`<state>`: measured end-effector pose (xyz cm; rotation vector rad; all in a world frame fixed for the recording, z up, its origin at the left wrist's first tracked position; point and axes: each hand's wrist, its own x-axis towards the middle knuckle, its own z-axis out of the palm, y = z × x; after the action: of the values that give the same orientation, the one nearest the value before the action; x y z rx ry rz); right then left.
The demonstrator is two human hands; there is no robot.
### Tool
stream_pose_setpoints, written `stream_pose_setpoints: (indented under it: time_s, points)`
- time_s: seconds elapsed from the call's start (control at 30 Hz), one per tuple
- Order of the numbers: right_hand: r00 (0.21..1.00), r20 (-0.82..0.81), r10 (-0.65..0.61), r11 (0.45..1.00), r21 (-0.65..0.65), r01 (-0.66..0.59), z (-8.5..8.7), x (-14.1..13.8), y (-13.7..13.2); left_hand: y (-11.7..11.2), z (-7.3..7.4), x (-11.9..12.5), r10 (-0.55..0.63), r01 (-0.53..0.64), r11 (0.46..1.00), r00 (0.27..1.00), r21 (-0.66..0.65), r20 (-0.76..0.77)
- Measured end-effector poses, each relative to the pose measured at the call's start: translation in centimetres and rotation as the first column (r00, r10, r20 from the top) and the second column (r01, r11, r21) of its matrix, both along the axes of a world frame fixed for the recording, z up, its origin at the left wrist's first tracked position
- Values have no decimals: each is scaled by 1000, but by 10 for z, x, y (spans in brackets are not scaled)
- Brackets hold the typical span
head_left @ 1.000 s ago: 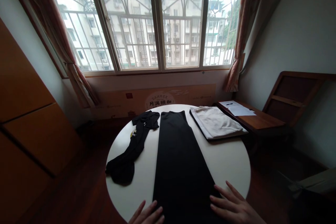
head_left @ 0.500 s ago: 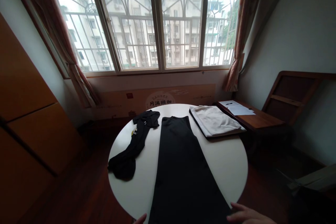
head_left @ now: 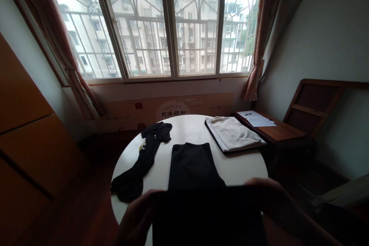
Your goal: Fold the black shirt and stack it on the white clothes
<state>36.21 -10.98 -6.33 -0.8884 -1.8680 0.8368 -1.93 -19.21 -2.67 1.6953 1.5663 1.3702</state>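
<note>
A pair of black trousers, folded lengthwise, lies with its narrow top end flat on the round white table. Its near part hangs lifted off the tabletop in front of me, dark and close to the camera. My left hand grips the left corner of the raised edge, and my right hand grips the right corner. Both hands are closed on the cloth, and their fingertips are partly hidden in shadow. To the left, a crumpled black garment with a small yellow-and-white print lies loosely across the table.
A folded white garment sits on a dark folded piece at the table's back right. Beyond it, a wooden side table carries white papers. An orange-brown cabinet stands left, and a barred window spans the far wall.
Both hands have risen from the table's near edge, lifting the near end of the trousers. The far end of the trousers has slid a little toward me.
</note>
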Motion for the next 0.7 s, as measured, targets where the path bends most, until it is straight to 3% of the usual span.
stream_pose_setpoints:
  time_s: [0.1,0.17,0.27,0.33,0.4,0.5,0.6,0.7]
  points:
    - [999,-35,10,999,-46,-12,30,-30,62,65,23,10,-46,69,995,961,-77,274]
    - [1000,-5,31,999,-27,-31,36,-49,108,112,26,13,-45,107,985,921,-139,387]
    - [981,189,-41,999,33,36,30,-71,168,175,12,9,17,91,962,920,-258,391]
    - [899,413,-143,989,102,111,25,-81,196,208,0,5,65,37,938,958,-344,279]
    - [819,531,-216,976,147,162,22,-87,209,229,-9,1,84,0,923,976,-384,202]
    - [771,564,-296,954,222,203,17,-85,198,230,-14,-7,83,-74,967,996,-242,25]
    - [805,547,-229,944,327,46,7,-76,155,194,-18,-13,5,-16,999,930,-27,-366]
    - [838,546,-17,941,293,-172,-5,-73,98,143,-28,-2,-252,187,967,776,-172,-578]
